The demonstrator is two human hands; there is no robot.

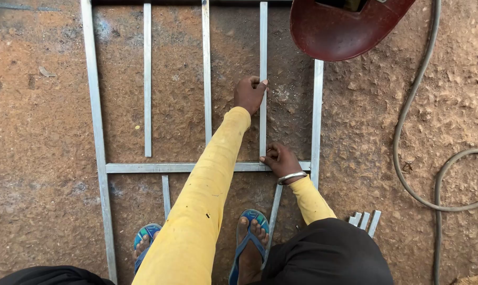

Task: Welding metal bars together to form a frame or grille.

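A grey metal frame (98, 137) of thin square tubes lies flat on the dirt ground. My left hand (249, 94), in a yellow sleeve, grips the upright bar (263, 47) partway along its length. My right hand (280, 160), wearing a silver bangle, pinches the lower end of that same bar where it meets the cross bar (154, 168). Two other loose upright bars lie to the left inside the frame.
A dark red welding mask (339, 26) lies at the top right over the frame's edge. A grey cable (407, 116) curves across the ground at right. Short cut tube pieces (365, 219) lie by my right knee. My feet in blue sandals (249, 237) rest on the frame's lower part.
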